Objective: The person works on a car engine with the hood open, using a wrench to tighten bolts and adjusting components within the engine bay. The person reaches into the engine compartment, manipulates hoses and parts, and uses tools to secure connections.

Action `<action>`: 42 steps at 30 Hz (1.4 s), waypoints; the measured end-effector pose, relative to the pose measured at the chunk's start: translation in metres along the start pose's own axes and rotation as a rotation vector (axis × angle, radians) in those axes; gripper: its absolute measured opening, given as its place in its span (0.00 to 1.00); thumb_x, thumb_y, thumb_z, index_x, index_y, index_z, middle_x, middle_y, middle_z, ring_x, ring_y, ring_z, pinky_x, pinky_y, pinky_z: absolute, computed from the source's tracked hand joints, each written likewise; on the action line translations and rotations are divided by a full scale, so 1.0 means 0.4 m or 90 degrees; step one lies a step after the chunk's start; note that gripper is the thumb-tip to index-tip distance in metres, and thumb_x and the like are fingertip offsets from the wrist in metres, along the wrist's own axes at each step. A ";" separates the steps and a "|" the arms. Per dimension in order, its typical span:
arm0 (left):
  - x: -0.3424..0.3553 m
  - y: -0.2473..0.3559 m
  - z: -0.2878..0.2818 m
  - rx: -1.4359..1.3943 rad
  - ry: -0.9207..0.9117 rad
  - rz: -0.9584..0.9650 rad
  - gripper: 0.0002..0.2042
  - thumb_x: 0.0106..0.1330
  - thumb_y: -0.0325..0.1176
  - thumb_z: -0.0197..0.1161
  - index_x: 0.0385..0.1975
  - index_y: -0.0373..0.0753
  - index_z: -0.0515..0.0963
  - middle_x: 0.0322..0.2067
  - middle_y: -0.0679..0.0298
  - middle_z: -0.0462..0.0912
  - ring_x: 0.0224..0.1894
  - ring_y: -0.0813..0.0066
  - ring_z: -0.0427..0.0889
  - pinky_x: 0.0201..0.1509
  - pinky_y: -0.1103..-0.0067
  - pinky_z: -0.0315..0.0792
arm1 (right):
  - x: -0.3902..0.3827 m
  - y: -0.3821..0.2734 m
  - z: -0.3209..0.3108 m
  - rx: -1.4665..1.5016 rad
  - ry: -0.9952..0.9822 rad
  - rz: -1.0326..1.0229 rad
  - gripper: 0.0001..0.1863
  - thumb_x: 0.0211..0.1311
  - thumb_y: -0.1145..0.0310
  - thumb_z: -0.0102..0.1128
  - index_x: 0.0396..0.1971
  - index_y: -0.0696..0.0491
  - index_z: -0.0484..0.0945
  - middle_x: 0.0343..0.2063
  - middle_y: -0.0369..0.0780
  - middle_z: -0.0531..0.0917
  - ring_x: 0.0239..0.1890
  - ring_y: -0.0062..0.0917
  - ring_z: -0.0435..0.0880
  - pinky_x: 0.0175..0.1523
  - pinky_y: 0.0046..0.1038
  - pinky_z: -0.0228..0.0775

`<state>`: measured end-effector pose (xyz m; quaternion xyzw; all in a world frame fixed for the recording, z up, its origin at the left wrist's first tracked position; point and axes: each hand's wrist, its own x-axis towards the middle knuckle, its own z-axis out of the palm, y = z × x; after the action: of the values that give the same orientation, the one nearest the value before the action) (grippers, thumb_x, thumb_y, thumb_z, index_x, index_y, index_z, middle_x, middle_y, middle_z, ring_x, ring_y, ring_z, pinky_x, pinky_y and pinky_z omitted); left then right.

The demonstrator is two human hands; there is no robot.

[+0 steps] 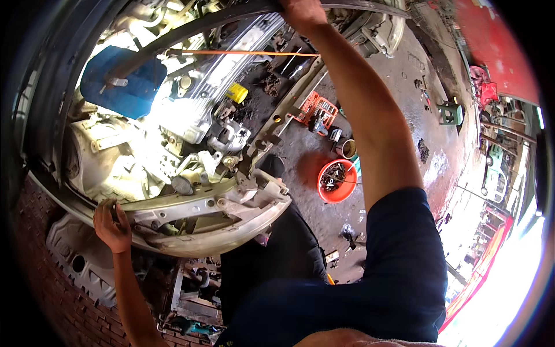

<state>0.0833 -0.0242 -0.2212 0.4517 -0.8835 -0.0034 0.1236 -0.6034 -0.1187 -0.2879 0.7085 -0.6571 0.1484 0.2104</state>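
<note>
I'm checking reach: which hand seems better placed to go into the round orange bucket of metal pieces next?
Right, probably: the round orange bucket sits on that side, while the left hand is across at the pale metal car body. The right hand is at a long dark curved bar, though.

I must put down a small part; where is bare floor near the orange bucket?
Bare floor lies left of the orange bucket, below the orange tool case in the picture. Crowded: the engine bay and, above the bucket, around the round tin.
</note>
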 end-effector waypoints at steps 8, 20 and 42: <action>-0.035 -0.054 -0.022 0.041 0.038 0.075 0.08 0.69 0.29 0.66 0.41 0.30 0.81 0.38 0.45 0.84 0.41 0.40 0.82 0.45 0.57 0.77 | 0.125 -0.005 0.106 0.429 -0.007 0.230 0.07 0.62 0.65 0.60 0.29 0.52 0.80 0.24 0.42 0.79 0.28 0.35 0.76 0.34 0.40 0.70; -0.041 -0.061 -0.030 -0.015 0.061 -0.018 0.08 0.65 0.35 0.69 0.37 0.38 0.83 0.38 0.56 0.86 0.40 0.53 0.83 0.46 0.64 0.75 | 0.029 -0.133 -0.114 -0.067 0.046 0.074 0.28 0.68 0.58 0.65 0.65 0.54 0.76 0.56 0.48 0.84 0.57 0.46 0.82 0.62 0.44 0.76; 0.375 -0.284 0.040 0.144 -0.207 0.319 0.12 0.72 0.38 0.61 0.46 0.37 0.82 0.50 0.58 0.83 0.59 0.58 0.77 0.69 0.64 0.69 | 0.023 -1.278 0.046 0.417 -0.569 0.480 0.17 0.68 0.65 0.58 0.52 0.52 0.88 0.55 0.46 0.88 0.58 0.40 0.87 0.59 0.39 0.81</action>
<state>0.0860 -0.2131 -0.2177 0.2246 -0.9702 0.0533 -0.0732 -0.0959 -0.1113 -0.3520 0.4513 -0.8046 0.0954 -0.3741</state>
